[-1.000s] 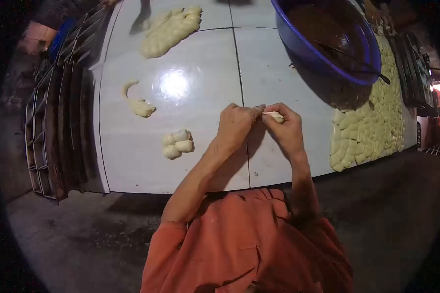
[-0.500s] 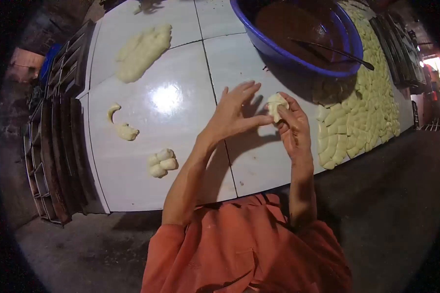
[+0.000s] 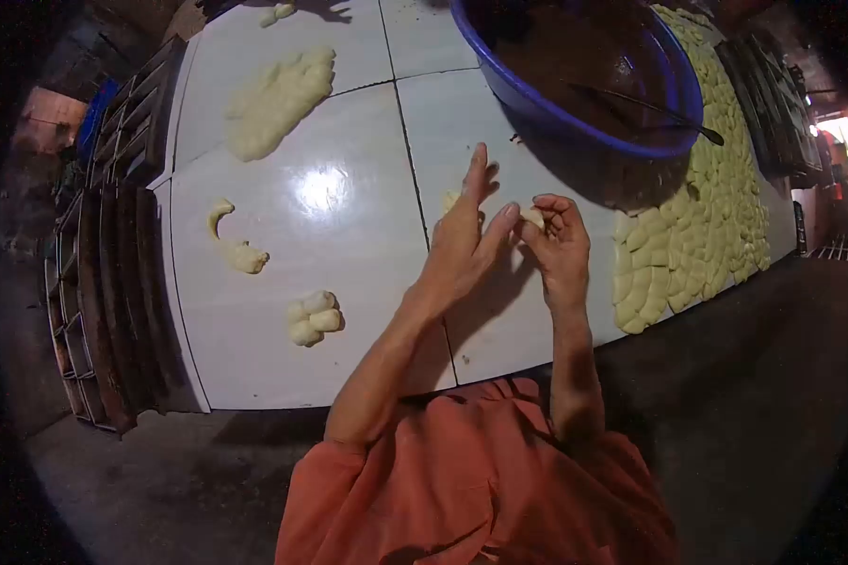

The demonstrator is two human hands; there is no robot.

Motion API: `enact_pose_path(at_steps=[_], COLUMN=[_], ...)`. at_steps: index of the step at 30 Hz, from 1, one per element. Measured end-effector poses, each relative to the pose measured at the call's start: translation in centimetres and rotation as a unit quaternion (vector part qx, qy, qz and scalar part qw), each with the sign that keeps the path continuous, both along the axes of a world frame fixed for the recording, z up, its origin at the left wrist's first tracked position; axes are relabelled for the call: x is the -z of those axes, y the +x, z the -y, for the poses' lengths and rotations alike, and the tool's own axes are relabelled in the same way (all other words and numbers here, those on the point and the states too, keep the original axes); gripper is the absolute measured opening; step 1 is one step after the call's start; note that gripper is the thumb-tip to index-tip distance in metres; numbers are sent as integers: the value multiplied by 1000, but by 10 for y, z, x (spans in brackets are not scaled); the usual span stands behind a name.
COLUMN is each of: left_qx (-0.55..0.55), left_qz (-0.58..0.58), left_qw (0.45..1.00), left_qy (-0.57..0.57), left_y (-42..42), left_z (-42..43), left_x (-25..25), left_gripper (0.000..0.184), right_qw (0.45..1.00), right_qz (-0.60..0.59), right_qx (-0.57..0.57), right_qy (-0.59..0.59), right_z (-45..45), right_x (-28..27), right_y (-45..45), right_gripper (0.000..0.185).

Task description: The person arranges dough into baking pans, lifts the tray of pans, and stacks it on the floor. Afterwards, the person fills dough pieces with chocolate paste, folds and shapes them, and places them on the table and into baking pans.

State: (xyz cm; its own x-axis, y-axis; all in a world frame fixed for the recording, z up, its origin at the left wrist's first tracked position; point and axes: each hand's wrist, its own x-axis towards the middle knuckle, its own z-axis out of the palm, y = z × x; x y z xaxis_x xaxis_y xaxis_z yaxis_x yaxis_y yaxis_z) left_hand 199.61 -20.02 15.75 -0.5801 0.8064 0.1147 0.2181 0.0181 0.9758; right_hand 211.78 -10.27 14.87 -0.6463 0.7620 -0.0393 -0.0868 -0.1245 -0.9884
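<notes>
My right hand (image 3: 561, 247) pinches a small pale piece of dough (image 3: 533, 218) between its thumb and curled fingers above the white table. My left hand (image 3: 464, 234) is turned on edge beside it, fingers stretched out, thumb tip close to the piece. Partly hidden behind my left hand shows another bit of dough (image 3: 450, 201); whether it touches the palm I cannot tell. A cluster of small dough balls (image 3: 314, 318) sits left of my forearms. Two torn dough scraps (image 3: 245, 256) lie farther left.
A blue basin (image 3: 594, 138) of brown filling with a long-handled utensil (image 3: 683, 119) stands at the far right. Many flattened dough pieces (image 3: 674, 254) cover the table's right side. A large dough slab (image 3: 278, 104) lies far left. Wooden trays (image 3: 122, 301) stack beside the table.
My left hand has rotated onto its edge and moved slightly. The dough in my right hand now looks smaller, and a bit of dough has appeared behind my left hand.
</notes>
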Motion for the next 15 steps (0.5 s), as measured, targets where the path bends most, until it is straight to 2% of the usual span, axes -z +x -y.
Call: enact_pose_path(at_steps=[1, 2, 3, 4, 5, 7, 8, 10, 11, 14, 15], left_qx=[-1, -24, -49, -70, -29, -57, -55, -15, -10, -14, -10], left_qz=[-1, -5, -10, 10, 25, -69, -70, 121, 122, 286, 284], left_qw=[1000, 996, 985, 979, 979, 953, 951, 954, 952, 924, 923], left_qy=[2, 83, 164, 191, 202, 291, 296, 275, 281, 255, 261], left_y=[4, 8, 13, 23, 29, 28, 30, 41, 43, 47, 46], left_z=[-6, -10, -16, -26, -28, -46, -51, -56, -58, -59, -54], left_x=[0, -2, -4, -7, 3, 22, 24, 28, 22, 12, 10], left_gripper=[76, 77, 79, 91, 100, 90, 90, 103, 103, 114, 114], right_qw=[1000, 998, 998, 984, 955, 943, 942, 943, 945, 975, 976], right_qz=[-3, -35, -37, -111, -181, -195, -192, -186, -187, -91, -93], right_qx=[2, -2, -5, -28, -52, -36, -26, -19, -18, -47, -47], right_qy=[2, -47, -44, -138, -230, -266, -274, -277, -269, -196, -189], right_z=[0, 1, 2, 4, 5, 6, 3, -8, -16, -42, -58], right_x=[-1, 2, -1, -6, -12, -30, -44, -50, -53, -77, -83], right_y=[-2, -3, -4, -5, -6, -11, -14, -13, -14, -19, -25], right_gripper=[25, 28, 28, 29, 29, 28, 26, 24, 24, 19, 19])
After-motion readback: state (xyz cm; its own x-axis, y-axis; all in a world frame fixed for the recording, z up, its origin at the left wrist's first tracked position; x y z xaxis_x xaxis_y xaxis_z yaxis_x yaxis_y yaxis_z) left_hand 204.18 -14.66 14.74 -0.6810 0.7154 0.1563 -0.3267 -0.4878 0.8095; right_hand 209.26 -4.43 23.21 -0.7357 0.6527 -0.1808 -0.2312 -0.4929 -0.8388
